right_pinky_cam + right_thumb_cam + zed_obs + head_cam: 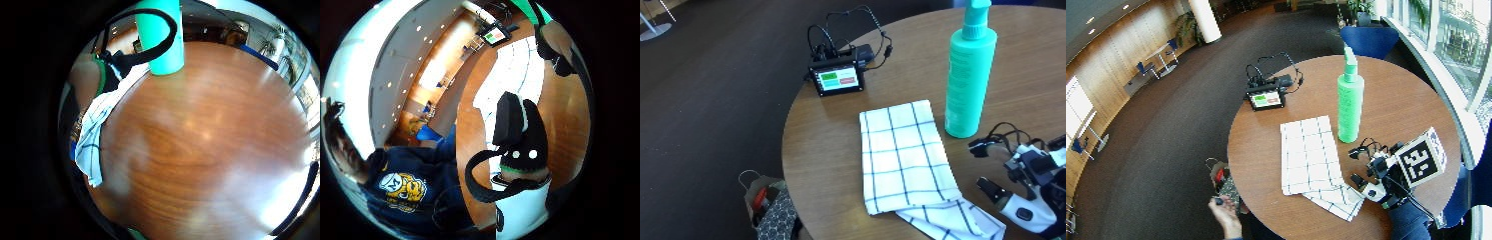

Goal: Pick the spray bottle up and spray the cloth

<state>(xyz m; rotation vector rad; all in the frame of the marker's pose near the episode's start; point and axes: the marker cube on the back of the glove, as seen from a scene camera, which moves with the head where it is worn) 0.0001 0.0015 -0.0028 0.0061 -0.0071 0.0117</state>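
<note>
Still pre-grasp: tall teal plastic spray bottle (pixel 971 75) upright upper right, beside flat white blue-checked cloth (pixel 903 155) mid-frame. Gloved right hand (pixel 1033 187) lower right, empty; finger state unclear.

Gloved right hand (pixel 1033 192) low over table (pixel 840 150) near its edge, holding nothing. Fingers (pixel 991 189) point away from person, loosely extended, apart from each other. Forearm in dark sleeve (pixel 1409 220) reaches in from table edge.

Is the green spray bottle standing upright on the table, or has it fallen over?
Upright. The spray bottle stands on its base on the table, nozzle pointing up, beside the cloth. Nothing touches it.
</note>
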